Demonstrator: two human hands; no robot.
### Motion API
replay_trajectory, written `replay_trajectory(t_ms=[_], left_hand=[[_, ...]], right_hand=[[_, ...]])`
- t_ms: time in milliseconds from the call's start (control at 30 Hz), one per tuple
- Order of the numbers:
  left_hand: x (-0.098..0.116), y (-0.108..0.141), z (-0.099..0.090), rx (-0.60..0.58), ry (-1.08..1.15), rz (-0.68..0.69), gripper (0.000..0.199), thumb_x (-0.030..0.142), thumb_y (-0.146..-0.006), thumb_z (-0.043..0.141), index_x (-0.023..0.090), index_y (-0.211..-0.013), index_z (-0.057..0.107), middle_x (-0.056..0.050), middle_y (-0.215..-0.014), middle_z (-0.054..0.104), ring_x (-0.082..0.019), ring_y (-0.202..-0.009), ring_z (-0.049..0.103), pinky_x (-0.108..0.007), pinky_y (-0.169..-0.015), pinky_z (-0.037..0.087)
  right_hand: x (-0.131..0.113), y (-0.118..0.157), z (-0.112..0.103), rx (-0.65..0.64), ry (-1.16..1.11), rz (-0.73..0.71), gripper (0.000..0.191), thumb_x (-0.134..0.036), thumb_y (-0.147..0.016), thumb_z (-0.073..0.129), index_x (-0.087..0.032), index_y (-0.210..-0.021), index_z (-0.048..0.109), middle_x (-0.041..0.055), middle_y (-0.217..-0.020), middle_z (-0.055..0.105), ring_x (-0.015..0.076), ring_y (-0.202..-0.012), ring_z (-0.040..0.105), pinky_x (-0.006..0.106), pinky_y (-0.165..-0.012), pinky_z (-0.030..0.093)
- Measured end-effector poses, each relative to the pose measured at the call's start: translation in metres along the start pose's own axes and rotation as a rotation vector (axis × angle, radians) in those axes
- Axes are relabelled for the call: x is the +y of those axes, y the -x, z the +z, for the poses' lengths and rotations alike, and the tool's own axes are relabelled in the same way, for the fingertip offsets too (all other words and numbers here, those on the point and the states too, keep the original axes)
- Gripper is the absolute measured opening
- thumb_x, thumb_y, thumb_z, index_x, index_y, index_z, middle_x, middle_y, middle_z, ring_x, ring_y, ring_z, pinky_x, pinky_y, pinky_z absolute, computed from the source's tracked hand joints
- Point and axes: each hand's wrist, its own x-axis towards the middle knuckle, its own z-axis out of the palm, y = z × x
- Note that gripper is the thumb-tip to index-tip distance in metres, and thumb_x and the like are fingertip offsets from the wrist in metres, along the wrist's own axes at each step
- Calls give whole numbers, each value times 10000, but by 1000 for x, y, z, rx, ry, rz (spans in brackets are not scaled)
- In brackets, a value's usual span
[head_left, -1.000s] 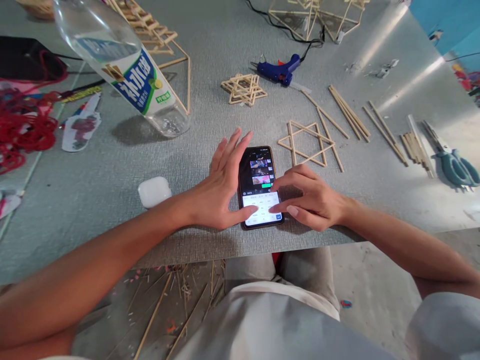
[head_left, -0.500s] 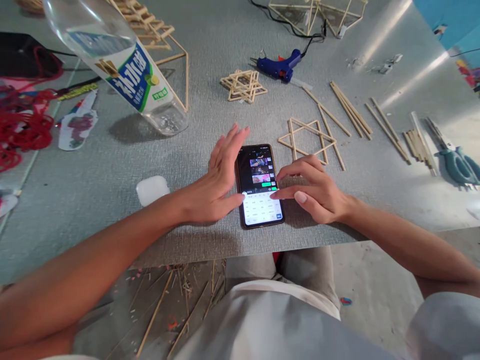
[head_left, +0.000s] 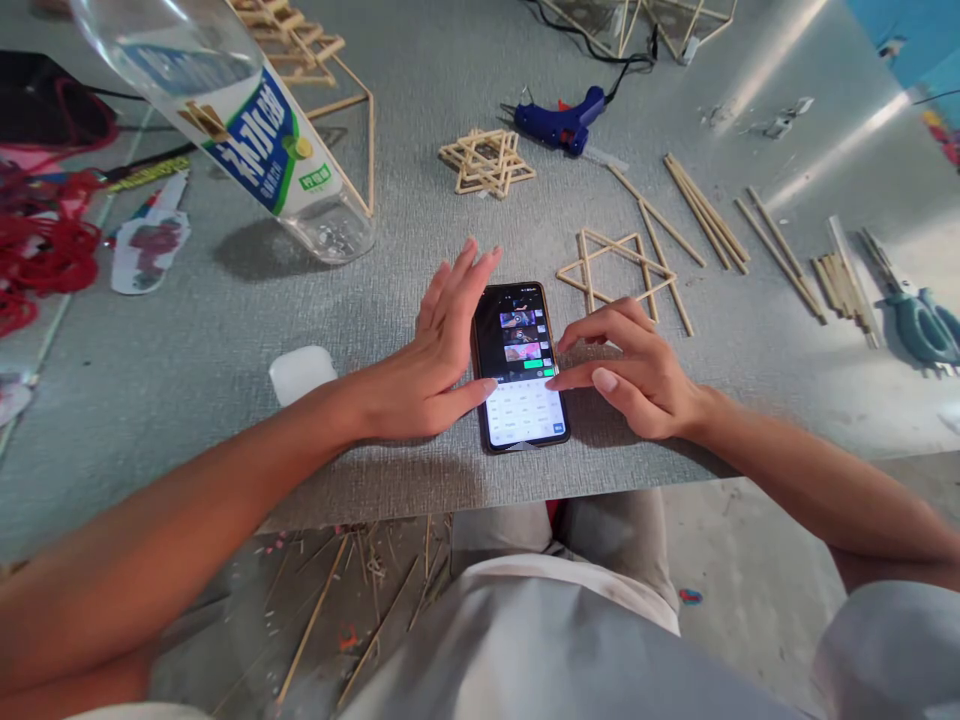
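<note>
A lit phone [head_left: 521, 400] lies flat on the grey table near its front edge, with a chat and a keyboard on its screen. My left hand [head_left: 442, 360] rests along the phone's left side, fingers raised and spread, its thumb over the keyboard's upper left. From the right, my right hand [head_left: 630, 370] reaches in with the index fingertip at the keyboard's upper right edge. Its fingers are bent and apart, and it holds nothing. Just beyond it lies a flat star of thin sticks [head_left: 616, 268]. A white case [head_left: 301, 374] sits beside my left forearm.
A tilted plastic bottle [head_left: 255, 140], a layered stick star [head_left: 487, 162] and a blue glue gun [head_left: 561, 120] stand farther back. Loose sticks [head_left: 705, 215] and scissors [head_left: 919, 320] lie at the right, red cord [head_left: 49, 235] at the left. The table's front edge [head_left: 600, 492] runs below the phone.
My left thumb has shifted slightly right over the keyboard. My right index fingertip has moved slightly right, toward the phone's edge. The whole view has shifted a little.
</note>
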Motion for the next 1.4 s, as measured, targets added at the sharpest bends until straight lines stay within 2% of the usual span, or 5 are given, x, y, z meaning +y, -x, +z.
replay_trajectory(t_ms=[467, 733, 1000, 1200, 1400], left_hand=[[-3, -1, 5, 35, 4, 8, 1153, 594, -1137, 646, 432, -1880, -220, -142, -2036, -75, -421, -1864, -179, -835, -1460, -107], [1, -2, 2, 28, 18, 3, 1124, 559, -1137, 645, 451, -1884, -188, -124, -2040, -46, -410, -1877, -120, -788, -1496, -67], [1, -2, 0, -9, -16, 9, 1159, 610, -1147, 631, 431, -1863, -263, -180, -2026, -110, -424, -1872, -152, -844, -1459, -83], [2, -1, 10, 62, -84, 42, 1343, 729, -1044, 749, 345, -1884, -226, -238, -2016, -56, -481, -1865, -151, -868, -1441, -117], [4, -2, 10, 51, -94, 24, 1459, 743, -979, 838, 365, -1869, -254, -243, -2013, -75, -501, -1865, -140, -876, -1441, -124]], right_hand=[[-2, -2, 11, -138, 99, -12, 502, -422, -1273, 364, -270, -1523, 772, 151, -1657, 639, 338, -1441, 602, 605, -1227, 473], [-1, -3, 4, -97, 48, -25, 472, -367, -1263, 380, -226, -1387, 813, 134, -1546, 717, 300, -1351, 654, 553, -1195, 471], [0, 0, 0, -84, 6, -68, 401, -354, -1215, 478, -278, -1299, 863, 99, -1482, 755, 307, -1274, 663, 573, -1138, 525], [1, 0, -1, -157, -14, -142, 373, -344, -1172, 529, -284, -1280, 881, 108, -1527, 747, 319, -1294, 658, 576, -1120, 549], [2, 0, 0, -155, -16, -136, 383, -339, -1160, 529, -291, -1299, 884, 112, -1527, 765, 332, -1294, 662, 598, -1128, 552]])
